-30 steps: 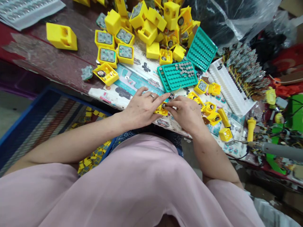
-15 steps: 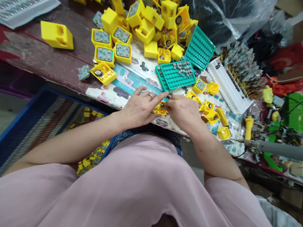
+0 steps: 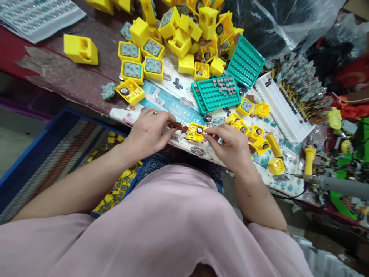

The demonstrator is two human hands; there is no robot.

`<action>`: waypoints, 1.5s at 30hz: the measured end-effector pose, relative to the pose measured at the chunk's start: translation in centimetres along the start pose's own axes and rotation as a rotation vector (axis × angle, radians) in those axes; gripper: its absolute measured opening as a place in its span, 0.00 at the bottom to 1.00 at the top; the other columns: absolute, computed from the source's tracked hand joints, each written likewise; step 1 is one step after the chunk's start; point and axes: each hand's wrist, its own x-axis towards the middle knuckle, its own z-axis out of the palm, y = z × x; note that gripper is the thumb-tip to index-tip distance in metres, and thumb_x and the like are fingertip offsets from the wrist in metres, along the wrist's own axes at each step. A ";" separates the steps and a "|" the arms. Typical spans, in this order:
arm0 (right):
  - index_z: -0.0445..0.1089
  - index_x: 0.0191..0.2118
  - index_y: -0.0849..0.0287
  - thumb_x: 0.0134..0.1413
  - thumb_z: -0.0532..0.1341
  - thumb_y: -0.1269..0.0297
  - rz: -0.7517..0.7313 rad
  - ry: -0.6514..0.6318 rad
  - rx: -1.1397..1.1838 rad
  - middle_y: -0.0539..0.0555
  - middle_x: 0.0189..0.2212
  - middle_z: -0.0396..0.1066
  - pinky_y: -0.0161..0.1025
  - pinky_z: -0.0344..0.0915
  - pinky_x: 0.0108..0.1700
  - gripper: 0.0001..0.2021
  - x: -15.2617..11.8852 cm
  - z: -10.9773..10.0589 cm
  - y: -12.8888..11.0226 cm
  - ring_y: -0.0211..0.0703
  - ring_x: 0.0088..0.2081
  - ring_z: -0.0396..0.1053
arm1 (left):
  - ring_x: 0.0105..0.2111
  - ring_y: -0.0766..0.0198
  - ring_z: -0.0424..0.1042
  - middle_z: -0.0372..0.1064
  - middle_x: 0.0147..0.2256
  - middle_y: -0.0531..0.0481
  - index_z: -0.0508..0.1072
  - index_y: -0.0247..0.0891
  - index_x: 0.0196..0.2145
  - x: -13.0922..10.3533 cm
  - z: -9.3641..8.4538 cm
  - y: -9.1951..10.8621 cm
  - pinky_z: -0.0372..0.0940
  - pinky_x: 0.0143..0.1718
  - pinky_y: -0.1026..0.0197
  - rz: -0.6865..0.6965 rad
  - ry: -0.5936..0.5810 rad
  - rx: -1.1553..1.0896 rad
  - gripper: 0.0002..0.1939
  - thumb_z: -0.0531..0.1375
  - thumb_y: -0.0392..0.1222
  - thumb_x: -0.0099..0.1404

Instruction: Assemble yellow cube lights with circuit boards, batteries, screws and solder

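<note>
A small open yellow case with a round silver part inside lies on the printed sheet between my hands. My left hand, left of the case, pinches a small brown piece. At the case's right edge my right hand has thumb and forefinger pressed together; whatever is between them is too small to make out. Just behind the case sit a round metal part and a grey block. Several more open yellow cases lie right of my right hand.
Green trays with small round parts lie behind my hands, before a heap of yellow cases. At right are a white ribbed tray and a soldering iron. A blue crate stands lower left.
My hands have moved apart, uncovering the yellow case. My left hand has gone left and now shows a brown piece in its fingers. The whole view has shifted slightly.
</note>
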 end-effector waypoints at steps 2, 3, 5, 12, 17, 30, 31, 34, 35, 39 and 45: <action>0.75 0.48 0.54 0.65 0.58 0.61 -0.020 -0.009 0.020 0.53 0.40 0.77 0.36 0.70 0.42 0.11 0.0 -0.1 -0.8 0.39 0.40 0.74 | 0.37 0.56 0.77 0.78 0.38 0.47 0.72 0.40 0.43 0.9 -0.7 0.8 0.70 0.40 0.54 -0.017 -0.041 -0.063 0.09 0.55 0.43 0.69; 0.73 0.52 0.53 0.64 0.59 0.58 -0.024 -0.025 0.012 0.54 0.43 0.76 0.36 0.71 0.43 0.14 0.0 -0.1 -1.3 0.39 0.41 0.74 | 0.37 0.58 0.77 0.78 0.38 0.48 0.72 0.39 0.44 1.3 -1.0 1.4 0.70 0.38 0.56 -0.006 -0.043 -0.083 0.10 0.54 0.42 0.69; 0.67 0.60 0.52 0.63 0.60 0.54 -0.020 -0.042 -0.042 0.55 0.46 0.75 0.37 0.72 0.45 0.22 0.1 -0.1 -2.0 0.41 0.44 0.73 | 0.38 0.59 0.77 0.78 0.39 0.48 0.72 0.38 0.44 2.0 -1.3 2.6 0.70 0.39 0.57 0.047 -0.015 -0.102 0.10 0.54 0.42 0.69; 0.69 0.55 0.56 0.61 0.60 0.61 0.053 0.133 0.122 0.54 0.41 0.75 0.37 0.74 0.43 0.17 -0.7 0.6 -0.5 0.39 0.39 0.73 | 0.47 0.60 0.76 0.75 0.48 0.43 0.63 0.35 0.56 1.5 -0.1 4.2 0.70 0.48 0.58 0.151 0.140 -0.305 0.20 0.59 0.43 0.69; 0.66 0.54 0.53 0.54 0.66 0.61 0.250 0.122 0.543 0.51 0.41 0.74 0.35 0.75 0.39 0.21 -2.2 1.4 1.6 0.37 0.39 0.74 | 0.58 0.46 0.67 0.67 0.58 0.33 0.62 0.33 0.59 0.5 2.2 3.9 0.62 0.59 0.43 0.200 0.090 -0.105 0.28 0.60 0.49 0.66; 0.68 0.53 0.54 0.55 0.65 0.64 0.208 0.066 0.469 0.52 0.43 0.75 0.34 0.74 0.37 0.19 -2.7 0.6 2.3 0.37 0.39 0.73 | 0.55 0.52 0.70 0.71 0.54 0.36 0.55 0.33 0.67 2.3 2.3 0.9 0.67 0.55 0.51 0.360 -0.179 -0.133 0.30 0.56 0.37 0.69; 0.68 0.53 0.55 0.55 0.64 0.64 0.190 0.060 0.448 0.53 0.44 0.75 0.34 0.74 0.38 0.19 -2.7 0.6 2.3 0.37 0.39 0.73 | 0.57 0.51 0.69 0.71 0.54 0.35 0.56 0.33 0.66 2.4 2.1 0.7 0.67 0.56 0.50 0.366 -0.185 -0.133 0.30 0.57 0.37 0.69; 0.68 0.53 0.54 0.57 0.64 0.63 0.165 0.045 0.368 0.54 0.46 0.75 0.37 0.74 0.40 0.18 -2.6 0.5 2.1 0.38 0.39 0.74 | 0.59 0.51 0.67 0.70 0.55 0.34 0.60 0.31 0.64 2.2 2.2 0.6 0.66 0.59 0.49 0.377 -0.175 -0.117 0.27 0.55 0.33 0.69; 0.69 0.53 0.54 0.57 0.64 0.62 0.163 0.042 0.340 0.54 0.46 0.75 0.37 0.74 0.40 0.18 -2.6 0.4 2.1 0.38 0.39 0.74 | 0.60 0.51 0.67 0.69 0.56 0.34 0.60 0.31 0.64 2.0 2.3 0.7 0.65 0.59 0.49 0.378 -0.170 -0.097 0.26 0.54 0.32 0.69; 0.70 0.53 0.53 0.57 0.64 0.60 0.153 0.064 0.271 0.55 0.48 0.75 0.38 0.74 0.38 0.17 -2.5 0.2 2.0 0.40 0.41 0.74 | 0.61 0.50 0.66 0.65 0.61 0.35 0.64 0.32 0.61 1.5 2.6 1.0 0.66 0.59 0.47 0.396 -0.152 0.078 0.23 0.52 0.31 0.69; 0.70 0.53 0.54 0.57 0.64 0.60 0.146 0.103 0.248 0.57 0.52 0.74 0.42 0.75 0.45 0.18 -2.1 0.5 2.0 0.45 0.49 0.74 | 0.62 0.50 0.64 0.65 0.61 0.36 0.67 0.32 0.60 1.1 2.5 1.0 0.67 0.58 0.48 0.475 -0.104 0.177 0.21 0.50 0.31 0.71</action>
